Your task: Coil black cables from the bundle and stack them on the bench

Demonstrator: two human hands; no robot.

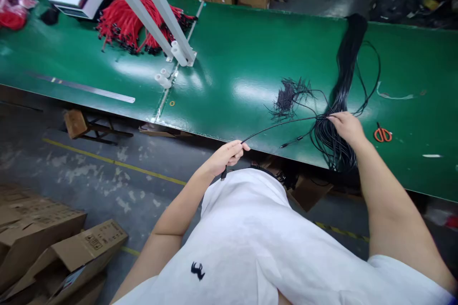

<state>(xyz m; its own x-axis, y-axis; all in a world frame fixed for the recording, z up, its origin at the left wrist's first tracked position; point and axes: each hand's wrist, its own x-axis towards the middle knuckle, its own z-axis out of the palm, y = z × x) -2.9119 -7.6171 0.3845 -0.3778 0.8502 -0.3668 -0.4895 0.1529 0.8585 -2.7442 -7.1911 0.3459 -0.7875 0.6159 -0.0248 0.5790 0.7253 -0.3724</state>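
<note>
Draw the single thin black cable [279, 126] slowly with the left hand [229, 155], clenched on its end at 7 o'clock, just off the edge of the glossy green table [232, 57]. Press the right hand [345, 126], laid open and grasping nothing, on the long bundle of black cables [339, 81] at 3 o'clock, probably to avoid dragging neighbour strands along.

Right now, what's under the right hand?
Right hand rests on the black cable bundle on the green table; one strand runs out to the left hand. The grip underneath is hidden.
</note>
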